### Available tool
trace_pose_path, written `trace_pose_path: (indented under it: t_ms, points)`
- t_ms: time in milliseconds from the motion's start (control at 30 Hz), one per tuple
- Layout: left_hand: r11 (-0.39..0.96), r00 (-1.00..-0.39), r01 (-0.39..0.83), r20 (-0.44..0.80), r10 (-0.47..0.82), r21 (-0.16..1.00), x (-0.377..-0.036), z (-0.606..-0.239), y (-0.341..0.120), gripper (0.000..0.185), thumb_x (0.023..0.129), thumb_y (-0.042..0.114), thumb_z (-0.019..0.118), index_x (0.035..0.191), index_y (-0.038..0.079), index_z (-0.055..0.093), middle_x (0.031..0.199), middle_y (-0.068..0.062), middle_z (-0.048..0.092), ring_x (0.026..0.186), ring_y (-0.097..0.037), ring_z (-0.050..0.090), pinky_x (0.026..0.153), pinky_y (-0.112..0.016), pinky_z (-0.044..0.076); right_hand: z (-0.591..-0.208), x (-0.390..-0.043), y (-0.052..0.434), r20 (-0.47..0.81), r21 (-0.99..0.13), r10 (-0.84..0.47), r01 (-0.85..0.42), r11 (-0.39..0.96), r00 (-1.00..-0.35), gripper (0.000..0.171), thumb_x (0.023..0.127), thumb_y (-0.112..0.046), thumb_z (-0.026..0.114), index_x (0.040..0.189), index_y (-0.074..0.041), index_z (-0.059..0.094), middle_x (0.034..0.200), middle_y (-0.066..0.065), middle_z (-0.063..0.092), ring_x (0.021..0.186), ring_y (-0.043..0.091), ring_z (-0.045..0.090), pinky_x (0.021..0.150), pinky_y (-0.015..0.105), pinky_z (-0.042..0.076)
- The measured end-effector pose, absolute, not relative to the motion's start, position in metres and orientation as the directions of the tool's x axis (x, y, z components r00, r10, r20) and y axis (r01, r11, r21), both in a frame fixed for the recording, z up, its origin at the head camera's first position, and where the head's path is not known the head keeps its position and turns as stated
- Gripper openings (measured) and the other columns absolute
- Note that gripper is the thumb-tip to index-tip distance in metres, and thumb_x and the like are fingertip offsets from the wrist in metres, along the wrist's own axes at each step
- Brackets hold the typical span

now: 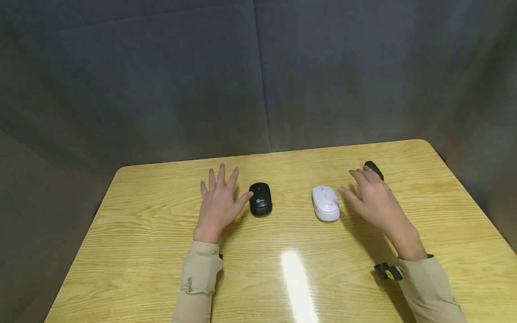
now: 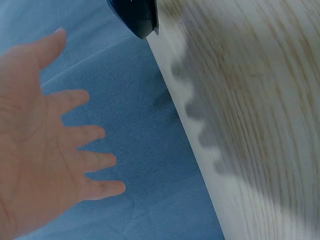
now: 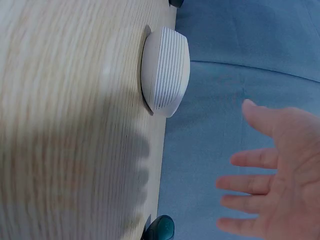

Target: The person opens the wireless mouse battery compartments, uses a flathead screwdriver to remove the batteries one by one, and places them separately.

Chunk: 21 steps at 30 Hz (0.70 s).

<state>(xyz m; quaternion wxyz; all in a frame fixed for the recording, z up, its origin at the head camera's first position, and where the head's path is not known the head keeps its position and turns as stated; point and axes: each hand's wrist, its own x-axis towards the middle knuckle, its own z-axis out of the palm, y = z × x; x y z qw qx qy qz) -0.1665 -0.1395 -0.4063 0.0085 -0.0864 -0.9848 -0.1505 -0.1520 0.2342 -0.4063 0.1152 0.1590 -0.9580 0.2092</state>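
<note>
Black mouse (image 1: pixel 260 199), a smooth rounded oval with a small white logo too small to read, lies near the middle of the wooden table (image 1: pixel 137 233) toward its far edge, with a glossy white mouse (image 1: pixel 325 202) well apart to its right. The left hand (image 1: pixel 218 204) hovers flat with fingers spread, holding nothing, its thumb tip just beside the black mouse. The right hand (image 1: pixel 373 197) hovers open and empty just right of the white mouse, a small dark object (image 1: pixel 374 169) beyond its fingertips.

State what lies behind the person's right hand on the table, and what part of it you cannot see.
Behind the right hand a small black object lies on the wooden table. Only its far end shows; the fingers cover the rest, so what it is cannot be told.
</note>
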Motion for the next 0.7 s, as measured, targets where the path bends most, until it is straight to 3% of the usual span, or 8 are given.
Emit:
trace_pose_path:
  t_ms: [233, 400, 700]
  points:
    - [0.92, -0.971, 0.238, 0.094, 0.22, 0.311, -0.164, -0.407, -0.13, 0.08, 0.1, 0.058, 0.059, 0.159, 0.007, 0.04, 0.166, -0.027, 0.021, 0.153, -0.052, 0.012, 0.117, -0.071, 0.017, -0.403, -0.151, 0.238, 0.194, -0.419, -0.296, -0.351, 0.837, -0.935, 0.055, 0.097, -0.014, 0.074, 0.139, 0.014, 0.052, 0.134, 0.038, 0.056, 0.127, 0.056, 0.051, 0.101, 0.067, 0.044]
    - [0.892, -0.947, 0.32, 0.123, 0.295, 0.32, -0.159, -0.407, -0.11, 0.076, 0.1, 0.057, 0.06, 0.156, 0.007, 0.046, 0.164, -0.025, 0.029, 0.153, -0.048, 0.017, 0.117, -0.069, 0.022, -0.402, -0.149, 0.242, 0.079, -0.481, -0.329, -0.325, 0.814, -0.941, 0.063, 0.099, -0.024, 0.073, 0.145, 0.012, 0.048, 0.142, 0.036, 0.052, 0.13, 0.052, 0.051, 0.103, 0.064, 0.044]
    - [0.815, -0.874, 0.484, 0.121, 0.471, 0.318, -0.157, -0.407, -0.07, 0.069, 0.098, 0.053, 0.067, 0.147, 0.006, 0.056, 0.155, -0.021, 0.045, 0.145, -0.039, 0.039, 0.112, -0.058, 0.04, -0.406, -0.151, 0.236, -0.062, -0.541, -0.382, -0.29, 0.789, -0.922, 0.087, 0.087, -0.033, 0.086, 0.15, 0.01, 0.043, 0.151, 0.033, 0.045, 0.139, 0.052, 0.042, 0.111, 0.064, 0.037]
